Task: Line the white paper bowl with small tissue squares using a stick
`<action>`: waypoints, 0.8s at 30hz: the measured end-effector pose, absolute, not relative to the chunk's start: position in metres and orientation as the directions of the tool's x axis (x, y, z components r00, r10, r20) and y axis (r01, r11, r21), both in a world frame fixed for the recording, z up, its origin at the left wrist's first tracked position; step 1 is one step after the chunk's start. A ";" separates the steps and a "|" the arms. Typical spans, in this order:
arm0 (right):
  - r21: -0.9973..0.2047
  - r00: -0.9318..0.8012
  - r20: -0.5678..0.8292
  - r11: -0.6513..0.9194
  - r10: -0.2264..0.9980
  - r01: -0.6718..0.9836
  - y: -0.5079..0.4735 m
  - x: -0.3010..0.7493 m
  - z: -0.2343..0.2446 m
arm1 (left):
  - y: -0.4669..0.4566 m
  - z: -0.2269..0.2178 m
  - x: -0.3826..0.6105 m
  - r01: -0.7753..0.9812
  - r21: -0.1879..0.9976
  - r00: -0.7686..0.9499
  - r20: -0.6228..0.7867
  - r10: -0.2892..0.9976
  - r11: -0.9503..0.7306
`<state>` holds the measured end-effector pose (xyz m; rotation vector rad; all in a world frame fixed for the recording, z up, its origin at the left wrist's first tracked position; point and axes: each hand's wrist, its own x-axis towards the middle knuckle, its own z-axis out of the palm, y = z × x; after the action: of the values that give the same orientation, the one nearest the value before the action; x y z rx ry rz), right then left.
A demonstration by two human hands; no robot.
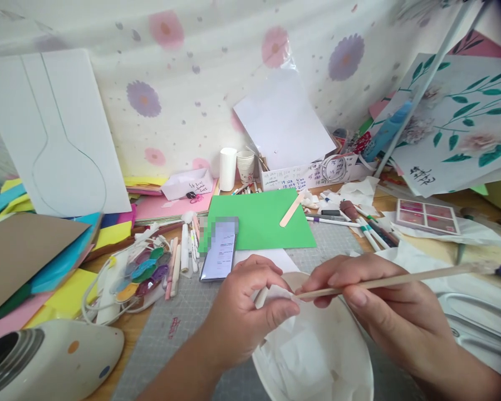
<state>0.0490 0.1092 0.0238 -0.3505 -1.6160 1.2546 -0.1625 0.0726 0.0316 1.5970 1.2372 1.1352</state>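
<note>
My left hand (pixel 250 312) is closed, pinching a small piece of thin white paper (pixel 281 323) between thumb and fingers. In my right hand (pixel 379 301) is a thin wooden stick (pixel 417 277), held like a pen; its right end looks dark blue. The stick's left tip meets the white paper at my left fingertips. Both hands are above the rim of a white bowl (pixel 363 356), which has thin white pieces, apparently paper, inside. Part of the bowl's far rim is hidden behind my fingers.
A phone (pixel 219 250) leans near a green sheet (pixel 259 220) bearing a flat wooden stick (pixel 292 209). White-handled scissors (pixel 480 317) lie right. A paint palette (pixel 144 273), markers (pixel 175 267) and a tipped white bottle (pixel 75 356) are left. Paper cups (pixel 245 166) stand behind.
</note>
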 end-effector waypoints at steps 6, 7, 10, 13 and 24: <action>-0.853 -0.463 0.513 0.370 0.723 -0.368 0.113 0.049 0.021 | 0.074 0.036 -0.161 0.279 0.926 0.153 0.219 0.964 -0.255; -0.850 -0.464 0.513 0.355 0.722 -0.388 0.114 0.048 0.021 | 0.074 0.036 -0.160 0.289 0.921 0.155 0.223 0.962 -0.260; -0.846 -0.463 0.513 0.335 0.723 -0.414 0.114 0.047 0.021 | 0.074 0.037 -0.160 0.311 0.914 0.154 0.221 0.963 -0.260; -0.846 -0.462 0.517 0.348 0.721 -0.404 0.114 0.047 0.021 | 0.074 0.036 -0.160 0.321 0.921 0.133 0.188 0.973 -0.222; -0.869 -0.487 0.492 0.377 0.721 -0.320 0.112 0.046 0.019 | 0.075 0.036 -0.167 0.370 0.909 0.119 0.160 0.980 -0.193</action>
<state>0.0464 0.1125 0.0194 -0.3624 -1.6411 1.3100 -0.1675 0.0745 0.0364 1.6730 1.3311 1.0659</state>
